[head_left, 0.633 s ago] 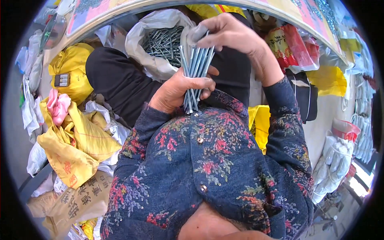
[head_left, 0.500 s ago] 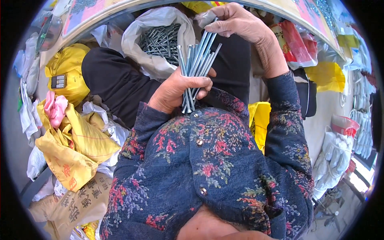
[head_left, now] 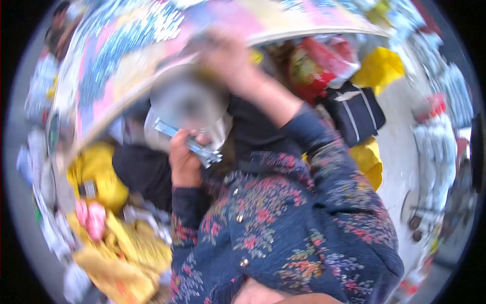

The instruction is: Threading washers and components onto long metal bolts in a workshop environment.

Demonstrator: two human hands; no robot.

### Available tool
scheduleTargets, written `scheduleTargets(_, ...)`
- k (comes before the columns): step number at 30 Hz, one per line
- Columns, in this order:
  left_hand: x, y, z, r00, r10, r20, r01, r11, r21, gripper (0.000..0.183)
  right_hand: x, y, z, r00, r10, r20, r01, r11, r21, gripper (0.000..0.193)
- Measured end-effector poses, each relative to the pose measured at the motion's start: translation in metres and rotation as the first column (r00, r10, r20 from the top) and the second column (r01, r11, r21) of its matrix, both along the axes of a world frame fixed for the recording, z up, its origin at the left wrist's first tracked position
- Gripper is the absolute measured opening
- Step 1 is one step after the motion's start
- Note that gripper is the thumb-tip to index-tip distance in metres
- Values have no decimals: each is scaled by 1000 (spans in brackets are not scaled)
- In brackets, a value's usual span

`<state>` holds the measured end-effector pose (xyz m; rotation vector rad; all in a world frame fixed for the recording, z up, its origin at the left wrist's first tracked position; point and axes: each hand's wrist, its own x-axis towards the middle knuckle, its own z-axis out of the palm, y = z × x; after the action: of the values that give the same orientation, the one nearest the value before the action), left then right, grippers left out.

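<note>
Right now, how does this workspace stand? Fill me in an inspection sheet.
Surface: multicoloured tabletop, shiny metallic pieces spread on it.
Job's things: bundled long metal fasteners; white sack, partly blurred out.
Clutter: yellow bag with a phone on it, pink cloth, black bag with pale straps.
Grips: left grip closed around the fasteners; right grip blurred, at the tabletop's near edge, contents unclear.
Cables: nothing seen.
Surroundings: pale bundles at right; a person at upper left.

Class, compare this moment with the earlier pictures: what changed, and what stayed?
The right hand has moved forward, off the bundle of long silver metal fasteners, toward the pale multicoloured tabletop; blur hides whether it holds anything. The bundle now slants, far end leftward. The left hand still grips it.
</note>
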<state>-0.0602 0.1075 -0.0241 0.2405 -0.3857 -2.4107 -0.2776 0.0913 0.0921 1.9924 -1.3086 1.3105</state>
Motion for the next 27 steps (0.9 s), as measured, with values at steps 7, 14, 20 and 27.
scheduleTargets(7, -12, -50, 35, 935, 346, 79, -333, 932, -141, 29, 77, 36, -32, 957, 199, 209, -237, 955, 176, 27)
scheduleTargets(14, -29, -53, 37, 911, 292, 292, -296, 955, -30, 18, 19, -9, -27, 709, -178, 682, -343, 758, 555, 26)
scheduleTargets(20, -57, -59, 45, 891, 253, 376, -205, 965, -163, 17, 11, -33, -30, 182, -219, 959, -816, 511, 271, 21)
scheduleTargets(27, -67, -82, 48, 934, 4, 357, -9, 1000, 12, 22, -25, -66, -35, 298, -122, 947, -540, 796, 272, 14)
